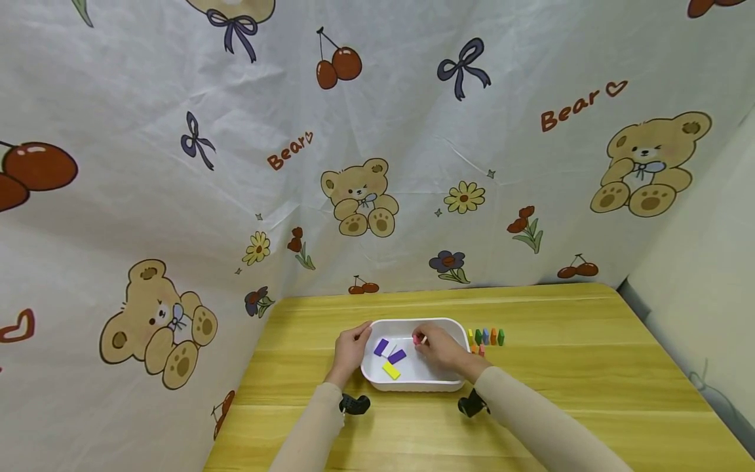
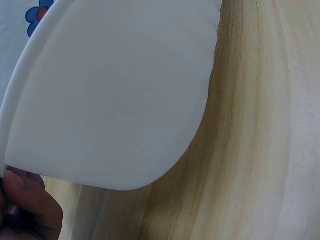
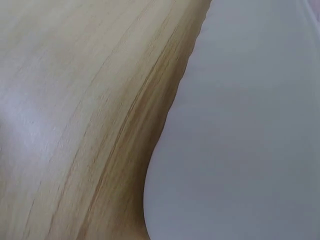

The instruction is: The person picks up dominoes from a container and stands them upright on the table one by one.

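Note:
A white plastic basin (image 1: 413, 387) stands on the wooden table in the head view. My left hand (image 1: 350, 353) pinches its left rim between thumb and fingers; the left wrist view shows the curled fingers (image 2: 37, 205) at the rim corner. Inside the basin, my right hand (image 1: 441, 347) pinches a small pink block (image 1: 417, 339), partly hidden by the fingers. Left of that hand lie a purple block (image 1: 381, 347), another purple block (image 1: 397, 356) and a yellow block (image 1: 391, 371). In the right wrist view, only the basin's outer wall (image 3: 240, 130) and tabletop show.
Just right of the basin, several blocks stand in a row, among them a green block (image 1: 501, 337) and a blue block (image 1: 486, 336). A pink block (image 1: 482, 351) stands nearer, beside the rim. A patterned cloth (image 1: 413, 144) hangs behind the table (image 1: 566, 367).

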`<state>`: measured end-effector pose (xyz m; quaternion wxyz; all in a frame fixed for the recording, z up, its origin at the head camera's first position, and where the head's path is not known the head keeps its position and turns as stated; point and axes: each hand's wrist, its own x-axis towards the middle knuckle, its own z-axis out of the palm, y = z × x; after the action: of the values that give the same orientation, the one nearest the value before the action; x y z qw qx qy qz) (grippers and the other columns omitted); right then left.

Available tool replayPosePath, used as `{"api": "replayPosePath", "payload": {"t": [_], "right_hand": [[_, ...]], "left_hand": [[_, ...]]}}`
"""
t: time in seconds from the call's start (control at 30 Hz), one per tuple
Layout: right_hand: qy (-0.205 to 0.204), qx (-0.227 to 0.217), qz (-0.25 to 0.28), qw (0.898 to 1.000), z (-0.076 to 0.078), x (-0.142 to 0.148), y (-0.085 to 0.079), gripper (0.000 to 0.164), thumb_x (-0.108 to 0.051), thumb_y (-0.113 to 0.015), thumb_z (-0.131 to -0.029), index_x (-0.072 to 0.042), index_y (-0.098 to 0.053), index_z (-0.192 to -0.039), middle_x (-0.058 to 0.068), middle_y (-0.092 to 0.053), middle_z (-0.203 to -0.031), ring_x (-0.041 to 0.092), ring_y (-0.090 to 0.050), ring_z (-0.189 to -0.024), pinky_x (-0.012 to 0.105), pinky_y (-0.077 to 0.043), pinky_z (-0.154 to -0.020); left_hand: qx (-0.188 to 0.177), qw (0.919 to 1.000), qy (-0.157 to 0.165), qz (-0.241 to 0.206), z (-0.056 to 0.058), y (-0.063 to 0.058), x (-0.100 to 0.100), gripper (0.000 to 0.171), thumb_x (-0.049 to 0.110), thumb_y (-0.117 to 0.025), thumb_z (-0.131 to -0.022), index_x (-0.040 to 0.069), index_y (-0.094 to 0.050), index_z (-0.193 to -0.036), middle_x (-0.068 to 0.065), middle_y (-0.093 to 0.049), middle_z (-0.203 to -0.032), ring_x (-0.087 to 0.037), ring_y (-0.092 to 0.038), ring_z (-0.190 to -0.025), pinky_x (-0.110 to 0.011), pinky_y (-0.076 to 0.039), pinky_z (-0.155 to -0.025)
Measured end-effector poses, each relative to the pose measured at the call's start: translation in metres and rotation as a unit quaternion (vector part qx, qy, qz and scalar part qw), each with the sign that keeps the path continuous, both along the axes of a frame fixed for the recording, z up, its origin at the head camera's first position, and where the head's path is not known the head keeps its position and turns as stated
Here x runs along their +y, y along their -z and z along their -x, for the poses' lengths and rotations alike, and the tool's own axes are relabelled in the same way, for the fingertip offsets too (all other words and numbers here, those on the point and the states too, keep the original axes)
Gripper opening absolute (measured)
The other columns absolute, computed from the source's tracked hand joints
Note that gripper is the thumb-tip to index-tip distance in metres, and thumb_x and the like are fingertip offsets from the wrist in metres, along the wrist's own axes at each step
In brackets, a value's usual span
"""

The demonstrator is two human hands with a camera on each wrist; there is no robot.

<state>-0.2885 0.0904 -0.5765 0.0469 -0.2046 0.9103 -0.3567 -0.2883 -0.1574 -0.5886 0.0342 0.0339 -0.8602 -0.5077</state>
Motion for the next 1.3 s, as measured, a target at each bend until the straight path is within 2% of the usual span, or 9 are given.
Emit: {"api": "replayPosePath", "payload": {"t": [0.27,0.53,0.8,0.97,1.13,1.3], "right_hand": [[-0.013,0.024,0.006,1.0,-0.009,0.009,-0.011,0.009,-0.004,-0.067,-0.098,-0.009,-0.065,-0.104,-0.001,-0.062,-0.098,0.012,-0.059,-0.092,0.029,-0.057,-0.081],[-0.035,0.033,0.01,0.999,-0.018,0.017,-0.018,0.011,-0.004,-0.067,-0.098,-0.012,-0.064,-0.105,-0.001,-0.061,-0.099,0.012,-0.062,-0.092,0.027,-0.058,-0.081],[-0.048,0.042,0.03,0.998,-0.023,0.027,-0.024,0.012,-0.001,-0.066,-0.098,-0.01,-0.064,-0.107,0.002,-0.063,-0.101,0.018,-0.065,-0.095,0.034,-0.061,-0.084],[-0.063,0.056,0.044,0.995,-0.027,0.036,-0.029,0.012,0.001,-0.065,-0.098,-0.006,-0.064,-0.108,0.007,-0.064,-0.104,0.022,-0.067,-0.097,0.031,-0.061,-0.084],[-0.056,0.04,0.048,0.997,-0.03,0.046,-0.036,0.013,-0.002,-0.065,-0.099,-0.008,-0.063,-0.11,0.006,-0.064,-0.106,0.022,-0.067,-0.1,0.029,-0.061,-0.085],[-0.032,0.023,0.052,0.998,-0.031,0.058,-0.044,0.014,-0.005,-0.065,-0.1,-0.009,-0.063,-0.114,0.004,-0.065,-0.107,0.026,-0.068,-0.105,0.035,-0.061,-0.086]], "left_hand": [[0.002,1.0,-0.001,0.0,0.002,0.002,0.0,0.036,0.032,-0.058,-0.107,0.014,-0.068,-0.137,-0.007,-0.066,-0.141,-0.03,-0.059,-0.135,-0.046,-0.053,-0.109],[-0.005,1.0,0.0,-0.004,0.001,0.004,-0.001,0.036,0.032,-0.058,-0.107,0.015,-0.068,-0.137,-0.007,-0.066,-0.142,-0.03,-0.058,-0.136,-0.046,-0.052,-0.11],[-0.007,1.0,-0.001,-0.004,0.003,0.004,-0.001,0.037,0.032,-0.058,-0.107,0.015,-0.067,-0.138,-0.006,-0.065,-0.143,-0.031,-0.057,-0.138,-0.046,-0.051,-0.111],[-0.01,0.9999,0.0,-0.006,0.005,0.003,-0.001,0.037,0.033,-0.059,-0.107,0.015,-0.067,-0.138,-0.007,-0.065,-0.143,-0.031,-0.057,-0.138,-0.046,-0.051,-0.11],[0.005,0.9999,0.004,-0.01,0.004,0.003,-0.002,0.035,0.031,-0.06,-0.106,0.016,-0.07,-0.136,-0.007,-0.067,-0.14,-0.029,-0.059,-0.135,-0.045,-0.053,-0.109],[0.01,0.9999,0.004,-0.009,0.004,0.002,-0.003,0.034,0.029,-0.06,-0.106,0.016,-0.07,-0.135,-0.007,-0.068,-0.139,-0.029,-0.06,-0.134,-0.045,-0.053,-0.109]]}}
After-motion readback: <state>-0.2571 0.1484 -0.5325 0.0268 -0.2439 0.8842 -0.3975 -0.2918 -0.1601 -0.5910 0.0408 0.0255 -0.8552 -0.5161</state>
